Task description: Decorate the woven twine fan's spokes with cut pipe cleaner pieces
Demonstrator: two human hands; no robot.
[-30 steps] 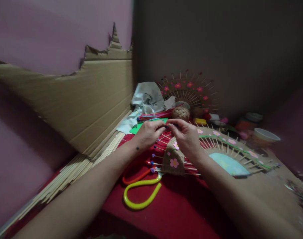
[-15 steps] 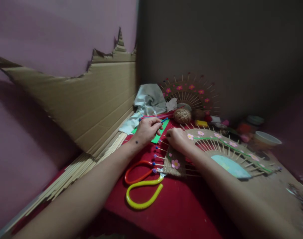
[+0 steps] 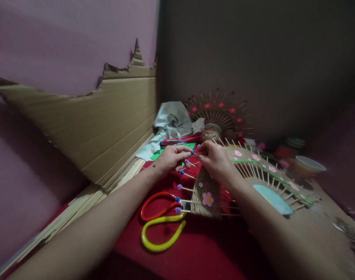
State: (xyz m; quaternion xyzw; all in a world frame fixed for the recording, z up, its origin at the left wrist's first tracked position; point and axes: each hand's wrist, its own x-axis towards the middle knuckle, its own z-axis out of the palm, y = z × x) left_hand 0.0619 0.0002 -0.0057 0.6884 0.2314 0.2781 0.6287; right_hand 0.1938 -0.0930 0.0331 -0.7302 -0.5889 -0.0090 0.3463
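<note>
My left hand [image 3: 175, 156] pinches a small blue piece [image 3: 192, 152] between thumb and forefinger, at the tip of a stick. Close beside it, my right hand [image 3: 214, 157] has its fingers pinched at the upper edge of a twine-woven stick fan [image 3: 202, 206]; what exactly they grip is too small to make out. Purple and blue balls [image 3: 180, 187] cap the fan's left sticks, and a pink flower [image 3: 207, 199] decorates the weave. Scissors with red and yellow handles [image 3: 162, 245] lie partly under the fan's lower left sticks.
Torn cardboard [image 3: 122, 105] leans on the left wall above a bundle of thin sticks [image 3: 75, 210]. Behind are grey cloth [image 3: 173, 118], a twine ball [image 3: 210, 135] and a flowered fan [image 3: 221, 112]. Right, a second woven fan [image 3: 272, 198] and a plastic bowl [image 3: 308, 164].
The blue piece in my left hand has come to a stick tip. My right hand has turned, its fingers now close to my left fingertips. The woven fan appears raised and tilted.
</note>
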